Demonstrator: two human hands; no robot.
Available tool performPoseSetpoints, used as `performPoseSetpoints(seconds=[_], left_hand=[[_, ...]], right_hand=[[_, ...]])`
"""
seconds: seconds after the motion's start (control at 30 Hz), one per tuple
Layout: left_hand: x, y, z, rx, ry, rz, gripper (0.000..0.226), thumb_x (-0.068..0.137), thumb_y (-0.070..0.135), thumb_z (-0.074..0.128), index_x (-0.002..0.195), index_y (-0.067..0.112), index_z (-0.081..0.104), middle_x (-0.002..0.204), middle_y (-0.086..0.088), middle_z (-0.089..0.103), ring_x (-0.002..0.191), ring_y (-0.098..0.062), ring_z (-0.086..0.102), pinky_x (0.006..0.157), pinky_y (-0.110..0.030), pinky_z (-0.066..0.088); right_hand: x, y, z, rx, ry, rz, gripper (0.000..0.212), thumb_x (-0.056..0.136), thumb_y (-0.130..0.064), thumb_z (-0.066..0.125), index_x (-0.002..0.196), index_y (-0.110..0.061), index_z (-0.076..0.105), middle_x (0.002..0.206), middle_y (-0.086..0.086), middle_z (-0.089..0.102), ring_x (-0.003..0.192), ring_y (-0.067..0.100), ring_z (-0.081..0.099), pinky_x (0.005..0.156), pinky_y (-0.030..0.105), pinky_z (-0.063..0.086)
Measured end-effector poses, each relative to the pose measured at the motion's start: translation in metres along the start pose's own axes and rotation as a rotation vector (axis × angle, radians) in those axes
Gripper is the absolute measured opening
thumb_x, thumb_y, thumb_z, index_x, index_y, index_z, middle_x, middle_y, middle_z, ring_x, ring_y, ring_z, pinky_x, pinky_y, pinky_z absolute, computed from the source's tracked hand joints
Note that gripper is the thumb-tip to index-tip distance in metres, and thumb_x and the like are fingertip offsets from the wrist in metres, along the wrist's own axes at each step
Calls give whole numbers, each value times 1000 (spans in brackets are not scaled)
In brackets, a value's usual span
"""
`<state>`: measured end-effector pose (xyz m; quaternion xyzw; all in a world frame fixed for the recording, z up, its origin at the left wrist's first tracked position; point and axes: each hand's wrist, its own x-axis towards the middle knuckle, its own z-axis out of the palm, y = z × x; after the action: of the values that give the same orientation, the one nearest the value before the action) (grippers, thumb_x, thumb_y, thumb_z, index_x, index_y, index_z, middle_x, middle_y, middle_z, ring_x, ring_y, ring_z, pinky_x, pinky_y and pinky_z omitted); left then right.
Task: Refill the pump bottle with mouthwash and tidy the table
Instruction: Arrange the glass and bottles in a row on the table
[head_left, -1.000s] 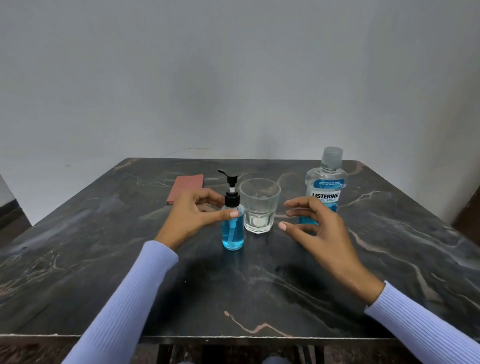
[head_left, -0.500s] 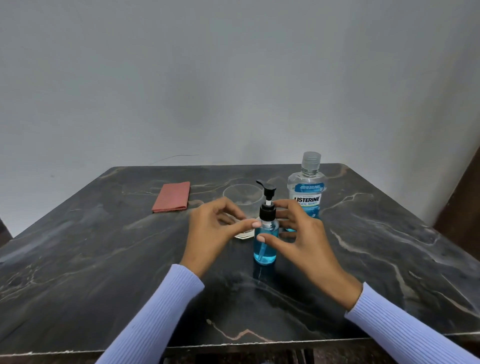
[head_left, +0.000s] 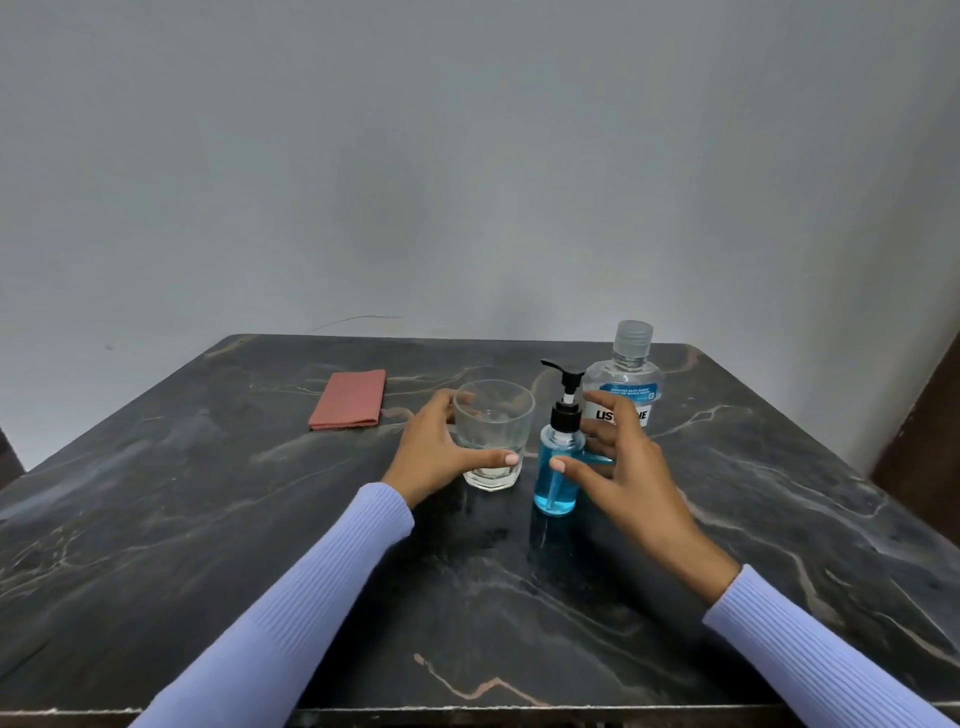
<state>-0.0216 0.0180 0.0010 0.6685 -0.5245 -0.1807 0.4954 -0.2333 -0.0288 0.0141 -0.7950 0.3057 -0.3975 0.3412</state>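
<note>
A folded reddish cloth lies flat toward the far left of the dark, veined marble table. Right of it, near the middle, stands a clear glass tumbler, upright; the left hand curls around its left side, thumb stretched across the front of the glass and fingers wrapped behind it. Just right of the glass stands the pump bottle, a small clear bottle with blue liquid up to its shoulder, a black collar and a black pump head; its long axis is vertical and the spout points left. The right hand is at the bottle's right side, fingers spread and lightly bent, thumb tip at the bottle's body; whether it truly grips cannot be told. Behind this hand, further back, the mouthwash bottle stands upright, clear cap on, its label partly hidden by the fingers.
</note>
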Motion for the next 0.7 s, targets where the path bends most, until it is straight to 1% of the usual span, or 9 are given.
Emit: performPoseSetpoints(seconds=[0.07, 0.17, 0.2, 0.3, 0.37, 0.47, 0.53, 0.6, 0.7], left_hand=[[-1, -1, -5, 15, -2, 1, 92, 37, 56, 87, 116, 26, 51, 122, 4, 60, 107, -9, 52, 81, -17, 36], [-10, -5, -18, 18, 14, 2, 91, 31, 59, 87, 110, 29, 53, 110, 12, 63, 100, 0, 54, 73, -9, 34], [-14, -8, -22, 17, 28, -2, 89, 31, 58, 89, 108, 31, 53, 107, 14, 64, 99, 5, 53, 72, -10, 34], [-23, -14, -33, 12, 68, -8, 87, 30, 58, 89, 106, 33, 54, 102, 14, 67, 100, 9, 53, 74, -11, 36], [-28, -15, -37, -4, 82, -4, 88, 30, 59, 88, 107, 33, 54, 101, 14, 68, 102, 10, 52, 80, -13, 37], [-30, -17, -37, -33, 86, 16, 86, 34, 59, 86, 109, 32, 56, 102, 13, 70, 105, 4, 57, 91, -24, 40], [-30, -18, -38, -37, 85, 29, 83, 36, 61, 83, 110, 32, 57, 103, 14, 70, 105, 3, 58, 92, -26, 40], [-28, -19, -40, -39, 78, 33, 81, 37, 63, 81, 109, 34, 58, 104, 18, 68, 106, 4, 57, 92, -25, 40], [-27, -21, -41, -47, 72, 40, 78, 38, 62, 80, 108, 35, 59, 102, 20, 68, 105, 4, 58, 91, -25, 40]], right_hand=[[2, 1, 1, -23, -22, 0, 72, 83, -14, 70, 134, -35, 25, 131, -4, 51, 115, 8, 50, 95, 24, 46], [4, 3, 2, -32, -44, -40, 81, 84, -15, 69, 133, -50, 14, 128, -10, 46, 116, 8, 51, 82, 7, 46], [4, 2, 1, -42, -43, -49, 86, 84, -16, 69, 134, -53, 10, 128, -12, 44, 114, 5, 51, 83, 8, 47], [7, -2, 2, -123, -23, -95, 102, 82, -22, 72, 142, -53, -4, 134, -11, 44, 112, 2, 50, 97, 30, 48], [10, -6, 3, -173, -8, -134, 110, 77, -32, 75, 141, -55, -11, 140, -6, 45, 118, 8, 51, 101, 38, 46], [13, -10, 5, -229, -17, -167, 111, 72, -35, 78, 138, -61, -7, 145, 0, 44, 127, 20, 52, 102, 48, 46], [14, -9, 6, -247, -24, -177, 108, 71, -31, 81, 137, -61, 1, 144, -1, 45, 125, 20, 53, 101, 46, 47], [17, -7, 7, -256, -14, -187, 106, 68, -29, 83, 136, -58, 7, 141, -2, 48, 122, 17, 53, 102, 37, 44], [19, -3, 10, -295, -23, -194, 111, 64, -30, 85, 134, -56, 4, 140, -1, 48, 115, 3, 46, 96, 25, 36]])
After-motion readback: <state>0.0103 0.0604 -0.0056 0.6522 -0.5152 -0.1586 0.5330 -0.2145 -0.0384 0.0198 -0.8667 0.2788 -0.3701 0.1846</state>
